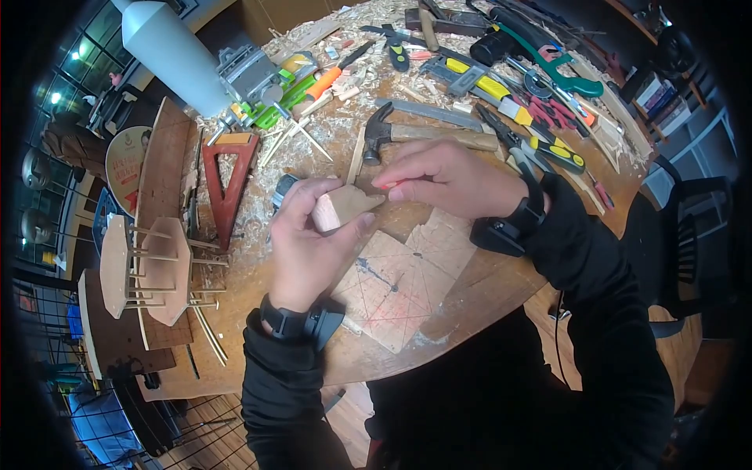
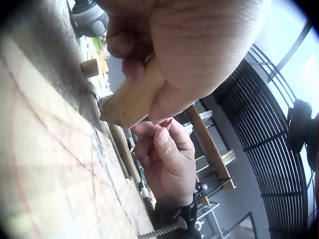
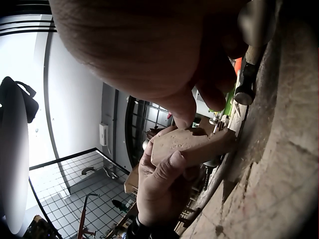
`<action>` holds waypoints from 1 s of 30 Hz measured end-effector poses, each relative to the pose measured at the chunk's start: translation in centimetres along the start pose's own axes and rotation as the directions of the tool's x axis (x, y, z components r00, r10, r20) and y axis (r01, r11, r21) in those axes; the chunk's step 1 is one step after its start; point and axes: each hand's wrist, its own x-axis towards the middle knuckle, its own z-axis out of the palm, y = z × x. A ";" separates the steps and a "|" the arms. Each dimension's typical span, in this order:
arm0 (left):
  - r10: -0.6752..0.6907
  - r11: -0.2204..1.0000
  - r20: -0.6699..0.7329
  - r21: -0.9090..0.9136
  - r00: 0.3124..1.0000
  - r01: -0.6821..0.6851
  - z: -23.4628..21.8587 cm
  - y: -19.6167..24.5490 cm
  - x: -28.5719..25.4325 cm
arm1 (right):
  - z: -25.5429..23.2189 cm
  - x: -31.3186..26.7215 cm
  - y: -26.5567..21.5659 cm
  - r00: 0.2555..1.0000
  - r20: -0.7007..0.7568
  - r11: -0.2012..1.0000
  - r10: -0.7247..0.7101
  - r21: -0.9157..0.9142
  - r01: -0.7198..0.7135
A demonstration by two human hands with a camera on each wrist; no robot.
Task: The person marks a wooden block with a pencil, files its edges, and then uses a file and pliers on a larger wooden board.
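A small wooden block [image 1: 350,205], with one flat pale pinkish face and a tapered end, is held by my left hand [image 1: 307,243] between thumb and fingers. My right hand [image 1: 450,178] pinches a small red item [image 1: 386,186] close to the block's tapered end; most of it is hidden by the fingers. In the left wrist view the block [image 2: 135,99] angles down toward my right hand [image 2: 168,162]. From the right wrist, the block [image 3: 192,147] shows a pitted face, with my left hand's thumb along its lower side.
Below the hands lies a board [image 1: 392,294] with drawn lines. A claw hammer [image 1: 431,136] lies beyond them. A red triangular frame [image 1: 229,184] and a wooden rack [image 1: 160,266] are at left. Pliers [image 1: 513,141], a green saw [image 1: 560,74] and shavings cover the back.
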 end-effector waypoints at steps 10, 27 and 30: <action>-0.047 0.999 -0.018 0.023 0.999 0.047 0.0 -0.1 0.0 | 0.5 -0.2 -1.0 0.991 -0.089 0.995 0.095 -0.018 -0.097; 0.014 0.999 -0.012 -0.050 1.000 -0.014 0.4 0.4 0.1 | 0.8 -0.2 -1.1 0.999 -0.040 0.999 0.023 -0.032 -0.025; -0.057 0.995 0.037 -0.081 0.998 0.060 0.7 0.0 -0.2 | 0.9 -0.2 -0.9 0.999 -0.049 1.000 0.009 -0.013 -0.009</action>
